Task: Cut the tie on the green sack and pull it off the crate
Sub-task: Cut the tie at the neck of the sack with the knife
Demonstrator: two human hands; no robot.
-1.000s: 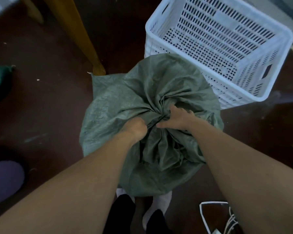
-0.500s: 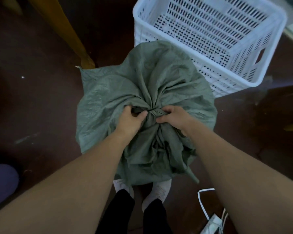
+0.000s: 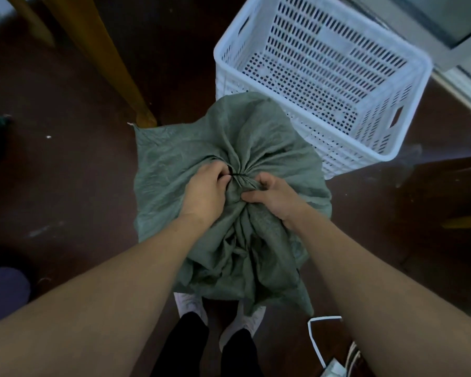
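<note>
A green woven sack (image 3: 191, 156) stands on the dark floor in front of me, its mouth gathered into a bunch at the top. A thin black tie (image 3: 237, 174) circles the bunched neck. My left hand (image 3: 206, 190) grips the neck from the left, fingers at the tie. My right hand (image 3: 273, 195) pinches the gathered cloth just right of the tie. The loose sack mouth hangs toward me over my shoes. Whatever the sack covers is hidden.
An empty white perforated crate (image 3: 324, 148) stands right behind the sack. A wooden leg (image 3: 136, 104) comes down to the floor at the sack's far left corner. White strapping (image 3: 314, 336) and cables lie near my right foot. A purple thing (image 3: 3, 292) sits at the left edge.
Both hands shifted on the gathered neck, spreading the folds so the black tie now shows between them. The view tilted slightly; the sack stayed in place.
</note>
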